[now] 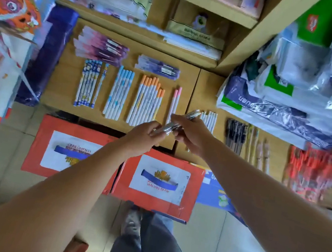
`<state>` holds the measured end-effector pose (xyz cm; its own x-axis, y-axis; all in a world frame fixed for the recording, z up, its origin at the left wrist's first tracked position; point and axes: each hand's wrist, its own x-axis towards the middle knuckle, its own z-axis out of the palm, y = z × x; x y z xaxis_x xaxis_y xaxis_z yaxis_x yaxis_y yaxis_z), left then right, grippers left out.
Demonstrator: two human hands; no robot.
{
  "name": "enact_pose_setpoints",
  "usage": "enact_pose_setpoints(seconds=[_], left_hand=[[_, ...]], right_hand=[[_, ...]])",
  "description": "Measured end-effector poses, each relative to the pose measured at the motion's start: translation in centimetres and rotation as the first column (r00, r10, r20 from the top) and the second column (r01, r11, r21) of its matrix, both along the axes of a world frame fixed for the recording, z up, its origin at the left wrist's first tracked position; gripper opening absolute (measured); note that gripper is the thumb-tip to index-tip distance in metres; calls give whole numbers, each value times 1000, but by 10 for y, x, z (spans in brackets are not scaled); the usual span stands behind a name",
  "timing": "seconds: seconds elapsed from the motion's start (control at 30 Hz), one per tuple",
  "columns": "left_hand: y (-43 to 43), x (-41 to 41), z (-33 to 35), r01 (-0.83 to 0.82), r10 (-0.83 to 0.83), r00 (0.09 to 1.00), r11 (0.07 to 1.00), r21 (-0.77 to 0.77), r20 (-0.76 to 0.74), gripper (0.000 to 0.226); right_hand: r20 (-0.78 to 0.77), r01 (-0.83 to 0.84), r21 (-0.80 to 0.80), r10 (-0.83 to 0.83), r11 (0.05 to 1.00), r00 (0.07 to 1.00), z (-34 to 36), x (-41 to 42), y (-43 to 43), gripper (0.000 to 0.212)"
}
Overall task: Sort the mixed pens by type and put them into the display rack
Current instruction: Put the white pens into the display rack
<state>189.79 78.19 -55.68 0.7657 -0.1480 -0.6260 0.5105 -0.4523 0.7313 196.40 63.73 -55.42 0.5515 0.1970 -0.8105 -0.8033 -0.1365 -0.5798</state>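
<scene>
Both my hands meet over the front edge of the wooden shelf. My left hand and my right hand each grip a small bundle of silvery clear pens. Sorted rows lie on the shelf: dark blue patterned pens, light blue capped pens, orange capped pens, two pink capped pens, white pens, black pens and tan pens. Purple-pink packs and violet packs lie behind them.
Two red beer cartons stand on the floor under the shelf front. Plastic-wrapped goods pile up on the right, a red pack beside them. Colourful bags and a purple box crowd the left. My legs show below.
</scene>
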Motion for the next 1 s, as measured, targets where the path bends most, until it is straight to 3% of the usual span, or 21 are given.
enact_pose_setpoints(seconds=[0.17,0.53,0.63,0.83,1.0], left_hand=[[-34,-13,8,41,-43,998,998,-48,-38,23],[-167,-19,24,393,-392,919,919,-20,35,18],[-219,-16,38,448,-448,894,894,-23,25,25],[-335,-14,76,531,-548,831,833,155,94,26],[-441,-14,106,514,-546,826,832,211,142,29]], right_hand=[[7,147,-18,-147,989,989,5,-29,-41,20],[86,413,-4,-411,911,908,31,-75,-174,18],[125,495,18,-493,869,861,44,-87,-228,20],[179,542,-1,-533,840,827,77,-103,-352,18],[233,584,29,-574,811,785,105,-104,-456,18]])
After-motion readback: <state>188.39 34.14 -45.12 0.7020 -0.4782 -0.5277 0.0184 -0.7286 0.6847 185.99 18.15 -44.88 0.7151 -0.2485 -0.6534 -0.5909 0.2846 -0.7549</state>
